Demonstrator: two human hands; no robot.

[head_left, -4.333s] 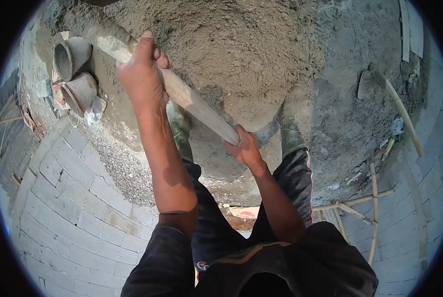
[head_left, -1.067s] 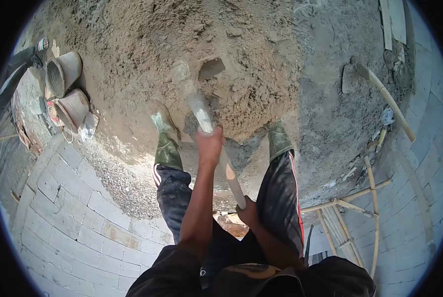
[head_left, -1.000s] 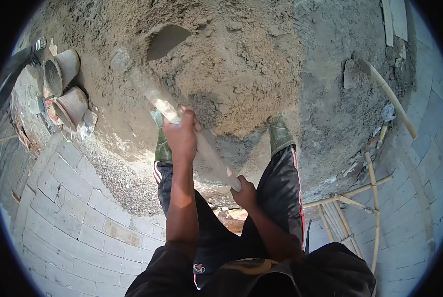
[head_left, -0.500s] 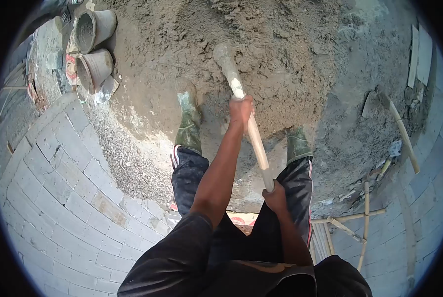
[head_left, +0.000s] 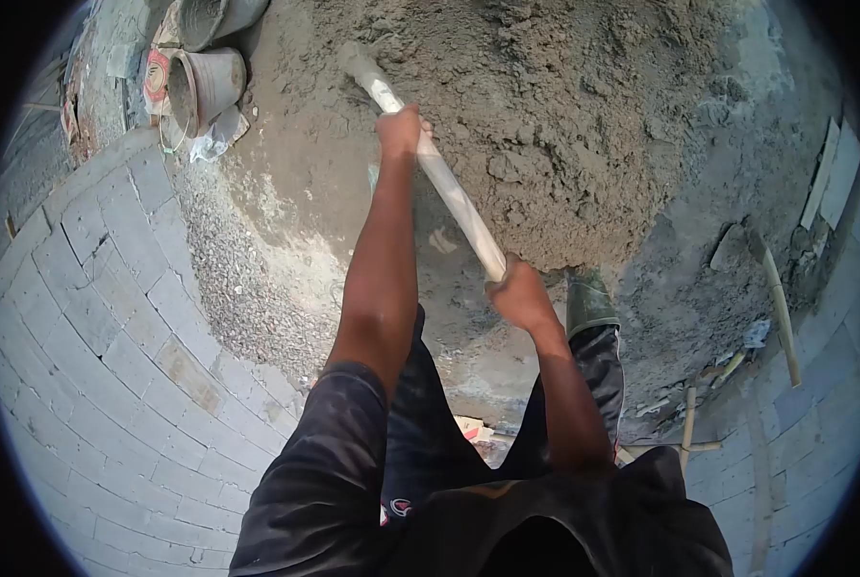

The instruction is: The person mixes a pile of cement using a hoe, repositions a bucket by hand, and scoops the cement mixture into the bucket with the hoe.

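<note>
A pale wooden handle [head_left: 457, 199] runs diagonally between my two hands. My left hand [head_left: 400, 132] is closed round its upper part, near the end coated in grey mortar. Lower down, my right hand [head_left: 523, 292] grips the handle's bottom end. The tool's far end lies over the wet brown-grey mortar heap [head_left: 564, 144], and its blade cannot be made out. My green boot [head_left: 591, 302] stands at the heap's lower edge, while the other boot is mostly hidden behind my left forearm.
Two mortar-crusted buckets [head_left: 220, 81] stand at the upper left beside a printed sack [head_left: 156, 77]. A second long-handled tool [head_left: 779, 308] lies at the right, below pale boards [head_left: 841, 173]. Gravel [head_left: 242, 279] borders the block paving [head_left: 122, 317]. Bamboo poles [head_left: 688, 423] lie at the lower right.
The handle's upper end and my left hand have moved up and left, and my right hand has risen. The view has shifted, so the buckets sit higher and farther right. Both hands keep their grip.
</note>
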